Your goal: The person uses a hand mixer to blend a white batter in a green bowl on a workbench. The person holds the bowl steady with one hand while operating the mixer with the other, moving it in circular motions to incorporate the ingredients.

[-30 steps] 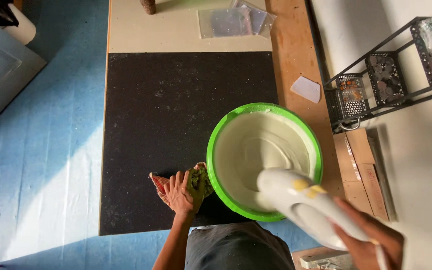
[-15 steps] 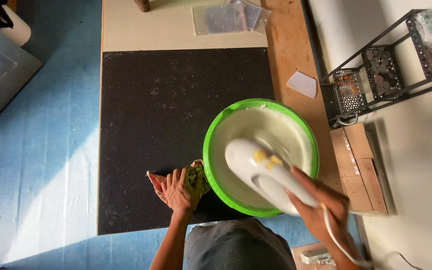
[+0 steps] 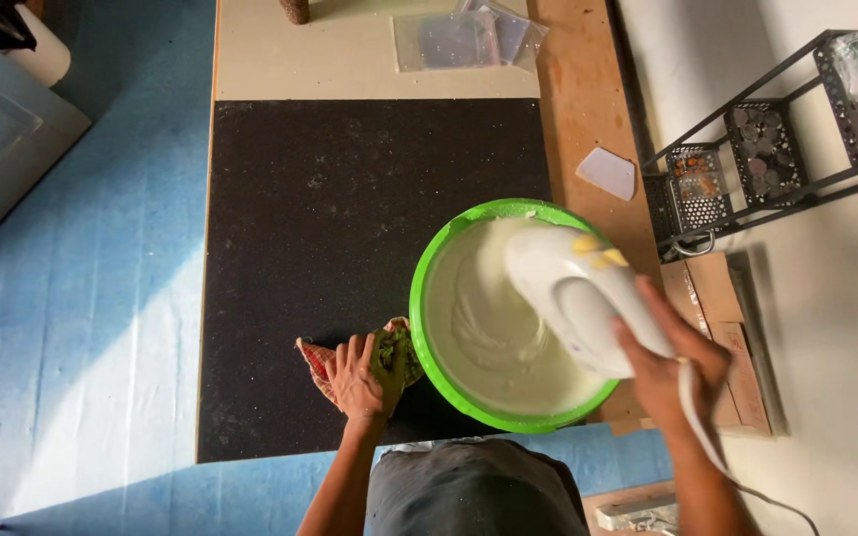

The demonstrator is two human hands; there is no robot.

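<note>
Black mat [image 3: 350, 258] across the table [image 3: 369, 60], centre. Green bowl [image 3: 518, 318] of pale batter [image 3: 499, 347] at four o'clock on the mat. White mixer [image 3: 578, 293] over the bowl, gripped by right hand [image 3: 672, 367] at four o'clock. Left hand [image 3: 361, 375], fingers spread flat, pressing a checked cloth [image 3: 394, 357] at the bowl's eight o'clock rim.

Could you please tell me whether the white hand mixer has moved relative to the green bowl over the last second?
Yes. The hand mixer, held in the right hand, has moved from the green bowl's near right rim up and left, over the batter.
</note>
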